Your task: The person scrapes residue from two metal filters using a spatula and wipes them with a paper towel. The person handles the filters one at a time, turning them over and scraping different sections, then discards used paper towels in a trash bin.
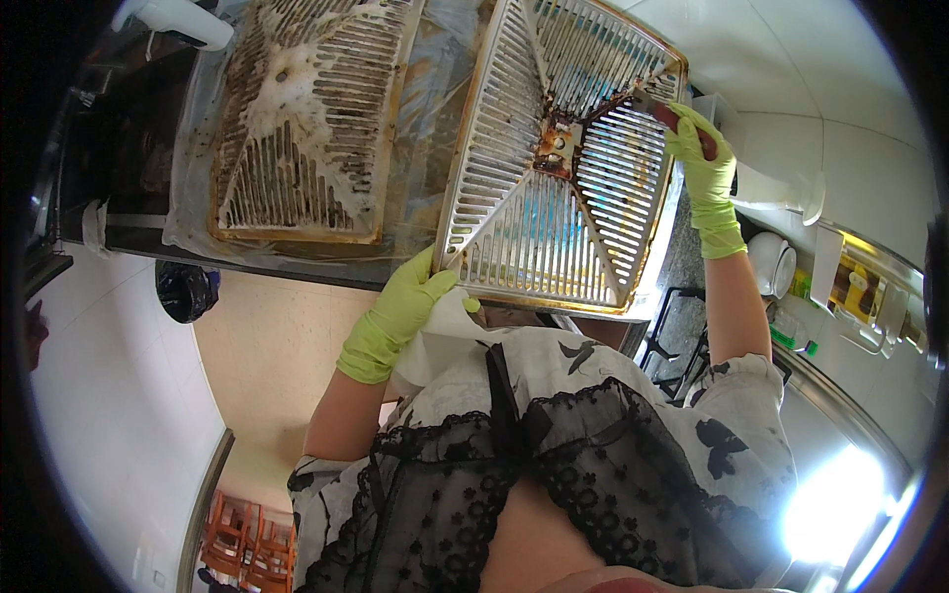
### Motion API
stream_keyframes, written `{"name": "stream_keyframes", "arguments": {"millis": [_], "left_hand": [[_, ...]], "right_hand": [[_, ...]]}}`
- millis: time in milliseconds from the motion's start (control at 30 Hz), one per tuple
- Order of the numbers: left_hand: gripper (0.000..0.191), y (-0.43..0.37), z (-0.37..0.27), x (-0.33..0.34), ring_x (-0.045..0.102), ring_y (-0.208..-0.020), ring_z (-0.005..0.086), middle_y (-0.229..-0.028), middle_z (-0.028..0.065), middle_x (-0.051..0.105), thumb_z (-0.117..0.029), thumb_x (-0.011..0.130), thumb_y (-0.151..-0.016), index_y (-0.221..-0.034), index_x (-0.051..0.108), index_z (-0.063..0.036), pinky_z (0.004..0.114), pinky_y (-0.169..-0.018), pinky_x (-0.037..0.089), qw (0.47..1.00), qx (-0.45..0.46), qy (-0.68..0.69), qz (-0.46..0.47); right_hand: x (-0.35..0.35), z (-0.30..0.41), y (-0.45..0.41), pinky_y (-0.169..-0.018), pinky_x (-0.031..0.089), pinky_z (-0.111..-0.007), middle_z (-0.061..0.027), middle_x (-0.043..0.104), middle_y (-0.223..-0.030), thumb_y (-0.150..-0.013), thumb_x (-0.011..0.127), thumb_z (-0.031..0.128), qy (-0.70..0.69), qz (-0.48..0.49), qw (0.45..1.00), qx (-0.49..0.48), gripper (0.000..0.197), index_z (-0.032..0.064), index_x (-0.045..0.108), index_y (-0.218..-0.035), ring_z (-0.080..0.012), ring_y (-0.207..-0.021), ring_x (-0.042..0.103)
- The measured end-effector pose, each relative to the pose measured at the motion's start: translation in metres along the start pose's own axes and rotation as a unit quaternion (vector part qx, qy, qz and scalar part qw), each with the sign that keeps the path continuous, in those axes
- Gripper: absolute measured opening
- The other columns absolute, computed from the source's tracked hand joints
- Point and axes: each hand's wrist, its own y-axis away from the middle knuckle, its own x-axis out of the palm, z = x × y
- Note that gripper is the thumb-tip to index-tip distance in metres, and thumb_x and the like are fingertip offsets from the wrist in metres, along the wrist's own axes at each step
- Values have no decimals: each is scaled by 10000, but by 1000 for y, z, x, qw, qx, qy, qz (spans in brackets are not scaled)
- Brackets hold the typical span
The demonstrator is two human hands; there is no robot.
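A slotted metal range hood grille (511,196) stands tilted up in front of me, with greasy brown edges and dark grime around its rusty centre plate (557,148). My left hand (397,315), in a lime-green rubber glove, grips the grille's lower left corner. Below that hand hangs a piece of white cloth or paper (437,337); whether the fingers hold it too, I cannot tell. In my right hand (704,174), gloved alike, is a scraper (663,115) with a reddish-brown handle. Its blade meets the grille near the upper right corner, along a dark diagonal ridge.
To the left a second grille (348,170), partly covered in white foam, lies on wet plastic sheeting (434,89). A white spray-bottle head (182,22) is beyond it. A black-lined bin (185,290) stands on the floor. Hob grates (671,333) and a white bowl (771,263) are at right.
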Motion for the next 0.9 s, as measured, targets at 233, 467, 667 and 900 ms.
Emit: {"name": "stream_keyframes", "arguments": {"millis": [233, 467, 667, 900], "left_hand": [[324, 1, -2, -1, 590, -805, 132, -977, 49, 580, -78, 504, -881, -1190, 495, 20, 251, -737, 461, 1000, -4, -25, -16], [346, -1, -3, -2, 618, -780, 145, -997, 53, 584, -74, 478, -918, -1252, 446, 11, 257, -702, 490, 998, 3, -56, -7], [351, -1, 2, -3, 593, -782, 126, -996, 50, 588, -83, 496, -912, -1248, 460, 9, 248, -707, 476, 995, 33, -92, -10], [356, -2, 8, -6, 611, -758, 140, -995, 44, 590, -95, 501, -915, -1254, 459, 1, 252, -706, 483, 996, 37, -85, -18]], "right_hand": [[-3, -1, 1, -638, 451, -195, -21, 642, -908, -891, 580, 88, -11, 18, 1000, -1, 235, 18, 615, -1113, -53, -712, 539], [5, -3, 6, -623, 448, -194, -28, 634, -880, -904, 567, 112, -14, 0, 1000, 5, 242, 17, 612, -1122, -48, -679, 528], [7, -3, 9, -609, 438, -194, -26, 628, -859, -898, 577, 112, -26, 10, 999, 24, 238, 25, 620, -1115, -51, -659, 514], [15, -5, 8, -660, 451, -192, 0, 617, -890, -890, 579, 76, -1, 11, 1000, -15, 248, 29, 612, -1131, -49, -730, 516]]}}
